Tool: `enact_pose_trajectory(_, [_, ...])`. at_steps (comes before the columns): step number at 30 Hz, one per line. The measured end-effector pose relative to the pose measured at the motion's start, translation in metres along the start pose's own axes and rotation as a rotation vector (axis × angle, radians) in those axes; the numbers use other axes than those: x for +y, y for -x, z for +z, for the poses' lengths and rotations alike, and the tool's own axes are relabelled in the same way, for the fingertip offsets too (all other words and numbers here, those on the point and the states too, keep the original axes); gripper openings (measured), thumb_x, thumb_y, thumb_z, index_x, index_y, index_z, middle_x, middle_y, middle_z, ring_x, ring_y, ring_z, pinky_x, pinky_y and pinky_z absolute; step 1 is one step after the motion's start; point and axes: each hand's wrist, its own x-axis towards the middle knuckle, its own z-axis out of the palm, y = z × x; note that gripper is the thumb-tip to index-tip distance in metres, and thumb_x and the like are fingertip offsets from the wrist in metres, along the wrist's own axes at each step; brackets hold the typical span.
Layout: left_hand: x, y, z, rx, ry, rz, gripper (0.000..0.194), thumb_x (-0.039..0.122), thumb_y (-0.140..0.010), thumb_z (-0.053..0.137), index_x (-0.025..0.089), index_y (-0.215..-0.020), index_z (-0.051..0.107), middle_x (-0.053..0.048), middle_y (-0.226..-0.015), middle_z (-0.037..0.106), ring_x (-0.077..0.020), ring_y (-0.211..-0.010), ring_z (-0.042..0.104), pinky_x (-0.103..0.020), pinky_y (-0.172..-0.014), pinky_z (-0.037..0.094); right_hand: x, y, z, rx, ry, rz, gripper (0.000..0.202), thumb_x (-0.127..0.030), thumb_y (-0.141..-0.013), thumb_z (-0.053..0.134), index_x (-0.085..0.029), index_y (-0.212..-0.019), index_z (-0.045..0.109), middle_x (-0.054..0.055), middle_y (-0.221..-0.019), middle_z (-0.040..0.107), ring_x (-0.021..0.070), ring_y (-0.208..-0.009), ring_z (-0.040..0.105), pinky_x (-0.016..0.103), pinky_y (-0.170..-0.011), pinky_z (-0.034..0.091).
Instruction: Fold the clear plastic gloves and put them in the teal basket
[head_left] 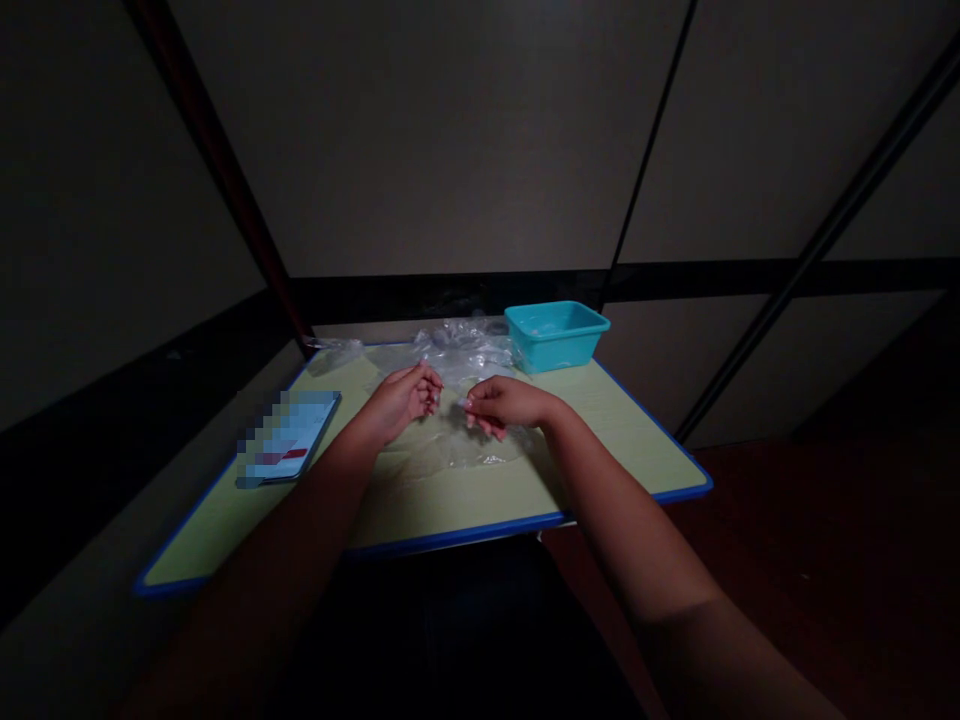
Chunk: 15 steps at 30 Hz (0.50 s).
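Observation:
My left hand (406,402) is held over the middle of the table, its fingers loosely curled and a little apart; I see nothing clearly held in it. Facing it across a narrow gap, my right hand (508,404) is closed in a pinch on a small pale thing (463,404), too small to name. A clear plastic bag (484,452) lies flat on the tabletop below my hands. More crumpled clear plastic bags (465,345) are heaped just beyond them, partly hidden by my fingers.
A turquoise plastic basket (559,350) stands at the back right, with something clear inside. At the left lies a flat tablet-like thing (300,435), partly blurred out. More clear plastic (335,354) is at the back left corner. The yellow table (442,510) has a blue edge; panelled walls enclose it.

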Motion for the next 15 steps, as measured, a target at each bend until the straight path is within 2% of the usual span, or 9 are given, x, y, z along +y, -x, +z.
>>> enact_pose_trajectory(3, [0.0050, 0.0033, -0.0027, -0.108, 0.100, -0.170, 0.042, 0.056, -0.080, 0.047, 0.016, -0.076, 0.056, -0.002, -0.061, 0.058, -0.0128, -0.052, 0.056, -0.023, -0.048, 0.041, -0.0003, 0.0003, 0.0025, -0.182, -0.120, 0.063, 0.035, -0.045, -0.084, 0.053, -0.011, -0.076, 0.057, -0.001, -0.051, 0.059, 0.0088, -0.042, 0.055, 0.020, -0.047, 0.046])
enact_pose_trajectory(5, [0.0042, 0.0047, -0.0031, -0.182, 0.023, -0.298, 0.047, 0.060, -0.080, 0.044, 0.015, -0.079, 0.056, -0.005, -0.063, 0.062, -0.0161, -0.056, 0.060, -0.023, -0.047, 0.041, 0.0004, -0.0006, 0.0050, -0.273, -0.100, 0.171, 0.039, -0.050, -0.082, 0.053, -0.011, -0.078, 0.057, 0.000, -0.052, 0.061, 0.0106, -0.044, 0.059, 0.021, -0.049, 0.048])
enact_pose_trajectory(8, [-0.0006, 0.0063, -0.0012, -0.270, -0.155, -0.439, 0.048, 0.061, -0.079, 0.047, 0.014, -0.083, 0.057, -0.008, -0.068, 0.066, -0.0190, -0.060, 0.064, -0.025, -0.051, 0.043, 0.0012, -0.0020, 0.0087, -0.309, 0.007, 0.328, 0.044, -0.055, -0.082, 0.050, -0.011, -0.078, 0.055, 0.001, -0.051, 0.061, 0.0138, -0.046, 0.062, 0.024, -0.050, 0.050])
enact_pose_trajectory(12, [-0.0048, 0.0078, 0.0019, -0.289, -0.242, -0.449, 0.046, 0.059, -0.077, 0.051, 0.014, -0.084, 0.058, -0.008, -0.071, 0.067, -0.0185, -0.063, 0.065, -0.028, -0.059, 0.047, 0.0001, -0.0006, 0.0092, -0.298, 0.080, 0.402, 0.048, -0.057, -0.084, 0.046, -0.011, -0.074, 0.056, 0.002, -0.052, 0.062, 0.0149, -0.048, 0.063, 0.025, -0.051, 0.051])
enact_pose_trajectory(15, [-0.0034, 0.0074, 0.0016, -0.271, -0.231, -0.397, 0.043, 0.057, -0.078, 0.051, 0.015, -0.084, 0.058, -0.007, -0.069, 0.066, -0.0175, -0.059, 0.064, -0.025, -0.051, 0.044, 0.0002, 0.0006, 0.0054, -0.275, 0.102, 0.414, 0.047, -0.056, -0.084, 0.046, -0.011, -0.071, 0.057, 0.003, -0.052, 0.062, 0.0138, -0.046, 0.062, 0.023, -0.048, 0.049])
